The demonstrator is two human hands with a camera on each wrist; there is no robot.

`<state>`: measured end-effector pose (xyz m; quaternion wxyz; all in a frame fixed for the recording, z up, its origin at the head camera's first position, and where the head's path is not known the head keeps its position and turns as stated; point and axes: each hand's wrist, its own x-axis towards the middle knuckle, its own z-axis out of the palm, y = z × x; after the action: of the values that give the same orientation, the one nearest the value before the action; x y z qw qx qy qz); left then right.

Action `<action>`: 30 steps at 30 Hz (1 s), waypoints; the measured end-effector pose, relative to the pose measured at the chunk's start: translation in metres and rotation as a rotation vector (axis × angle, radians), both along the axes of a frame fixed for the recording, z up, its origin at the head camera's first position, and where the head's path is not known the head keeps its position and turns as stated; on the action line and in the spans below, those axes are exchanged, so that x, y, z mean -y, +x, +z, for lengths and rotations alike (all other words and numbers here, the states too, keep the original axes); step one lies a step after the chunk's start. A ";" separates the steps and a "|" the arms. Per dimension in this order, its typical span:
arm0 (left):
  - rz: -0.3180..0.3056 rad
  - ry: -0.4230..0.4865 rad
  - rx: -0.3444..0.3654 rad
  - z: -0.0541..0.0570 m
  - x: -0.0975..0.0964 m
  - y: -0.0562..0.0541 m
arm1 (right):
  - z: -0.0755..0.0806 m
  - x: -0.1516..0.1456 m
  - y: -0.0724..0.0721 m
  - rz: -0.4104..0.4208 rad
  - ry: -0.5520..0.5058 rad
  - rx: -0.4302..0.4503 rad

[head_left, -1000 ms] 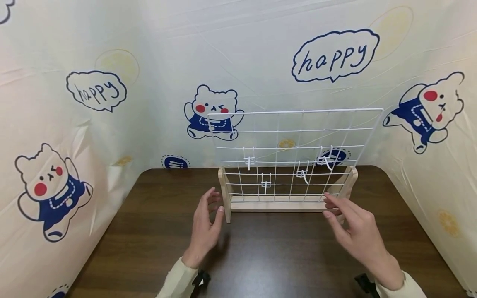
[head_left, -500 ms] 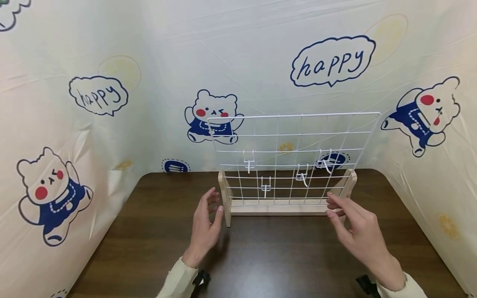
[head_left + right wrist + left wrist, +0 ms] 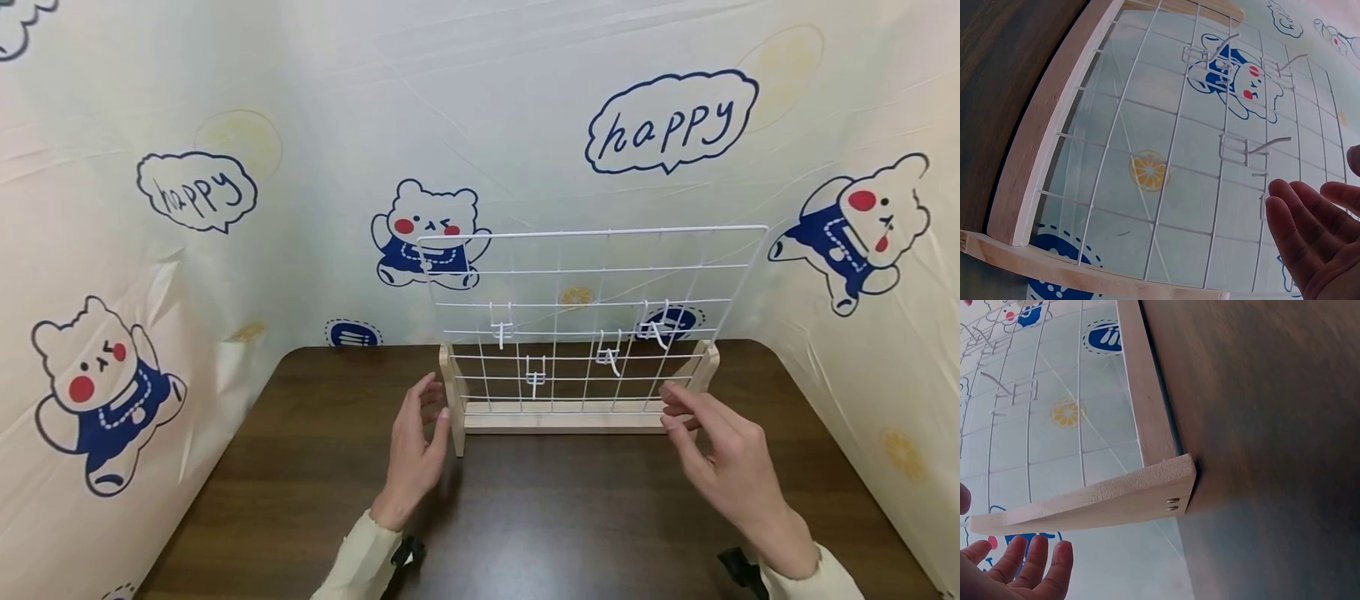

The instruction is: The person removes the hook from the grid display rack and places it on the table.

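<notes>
A white wire grid rack (image 3: 592, 227) stands upright on a pale wooden base (image 3: 555, 423), with several white wire hooks (image 3: 609, 357) hung on it. My left hand (image 3: 411, 458) is beside the left wooden side panel (image 3: 452, 400), its fingers loosely bent and holding nothing. In the left wrist view, those fingers (image 3: 1034, 562) show just outside the panel, apart from it. My right hand (image 3: 731, 475) hovers before the rack's lower right part, relaxed and without an object. The right wrist view has its fingers (image 3: 1297, 219) near a hook (image 3: 1254, 149); whether they touch the wire cannot be told.
The rack is on a dark brown wooden table (image 3: 525, 517). Behind it and at both sides hangs a pale curtain (image 3: 315, 100) printed with bears and "happy" bubbles. A dark strap (image 3: 742, 573) is at my right cuff.
My right hand has drifted slightly to the right, and my left hand has hardly moved. The head view has tilted a little, so the rack appears lower. The hooks stay where they were.
</notes>
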<state>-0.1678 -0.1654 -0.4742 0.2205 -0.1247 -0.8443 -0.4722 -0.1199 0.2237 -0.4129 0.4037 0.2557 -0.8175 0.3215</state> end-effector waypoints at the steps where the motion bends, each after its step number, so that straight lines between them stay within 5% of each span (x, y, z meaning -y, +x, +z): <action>1: -0.001 0.002 0.001 0.000 0.000 0.000 | 0.000 0.000 -0.001 0.001 -0.003 -0.003; 30: 0.001 -0.005 -0.020 0.009 -0.003 -0.015 | 0.004 -0.004 -0.012 -0.020 -0.009 -0.006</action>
<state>-0.1829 -0.1626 -0.4656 0.2286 -0.1296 -0.8434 -0.4687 -0.1320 0.2272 -0.4089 0.4103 0.2469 -0.8174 0.3203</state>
